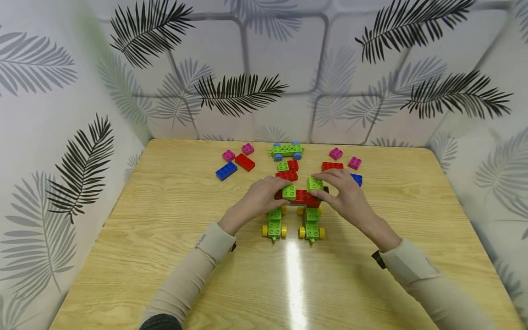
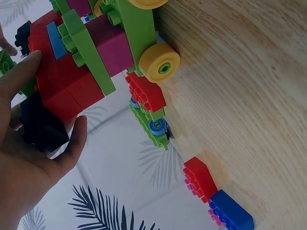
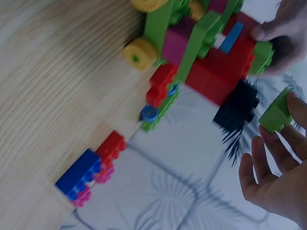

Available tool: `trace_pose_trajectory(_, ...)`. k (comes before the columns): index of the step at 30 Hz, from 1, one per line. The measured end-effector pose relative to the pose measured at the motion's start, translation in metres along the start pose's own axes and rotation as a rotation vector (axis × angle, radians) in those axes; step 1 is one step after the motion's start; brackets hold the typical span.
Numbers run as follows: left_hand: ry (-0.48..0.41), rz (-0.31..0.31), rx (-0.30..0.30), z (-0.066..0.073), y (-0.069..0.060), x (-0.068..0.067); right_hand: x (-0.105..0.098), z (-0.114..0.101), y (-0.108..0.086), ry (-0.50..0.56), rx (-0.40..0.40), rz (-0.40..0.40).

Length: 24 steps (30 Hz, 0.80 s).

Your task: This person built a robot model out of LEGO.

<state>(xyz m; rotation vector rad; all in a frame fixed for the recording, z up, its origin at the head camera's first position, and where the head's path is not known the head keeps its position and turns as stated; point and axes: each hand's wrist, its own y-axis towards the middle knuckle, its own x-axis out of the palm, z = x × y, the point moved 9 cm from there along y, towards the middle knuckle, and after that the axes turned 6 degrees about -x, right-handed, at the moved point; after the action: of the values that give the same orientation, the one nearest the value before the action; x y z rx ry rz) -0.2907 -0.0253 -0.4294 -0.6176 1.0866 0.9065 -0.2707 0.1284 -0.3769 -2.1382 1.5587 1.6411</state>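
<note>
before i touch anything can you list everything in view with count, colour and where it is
brick build: 1, red, green, purple, black, blue, with yellow wheels; table centre
held brick: 1, green; in the right hand
blue-wheeled base: 1, green; far edge, middle
middle bricks: 3, two red, one green; before that base
outer red bricks: 2, red; one each side
blue bricks: 2, blue; one each side
pink bricks: 4, pink; two each side
table: 1, light wood; beneath
leaf-patterned backdrop: white, grey, black; around the table
sleeves: 2, beige; both forearms
hands: 2, bare; left hand gripping the build's left end, right pinching the held brick
</note>
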Motion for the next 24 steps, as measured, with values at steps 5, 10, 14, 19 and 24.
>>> trace_pose_trajectory(5, 0.014, 0.016, 0.008, 0.000, -0.001, -0.001, 0.022, -0.015, 0.006, -0.051, -0.063, -0.084)
trace_pose_trajectory(10, 0.030, 0.009, 0.010, 0.001, -0.001, 0.001, 0.034, -0.013, 0.007, -0.136, -0.105, -0.113)
trace_pose_trajectory(14, 0.028, 0.006, 0.008, 0.000, -0.001, 0.003, 0.038, -0.010, 0.009, -0.152, -0.115, -0.117)
trace_pose_trajectory(19, 0.014, 0.010, 0.017, -0.001, -0.001, 0.002, 0.040, -0.007, 0.010, -0.139, -0.100, -0.139)
trace_pose_trajectory(24, -0.012, 0.008, 0.028, 0.000, -0.001, -0.001, 0.041, -0.006, 0.010, -0.117, -0.078, -0.164)
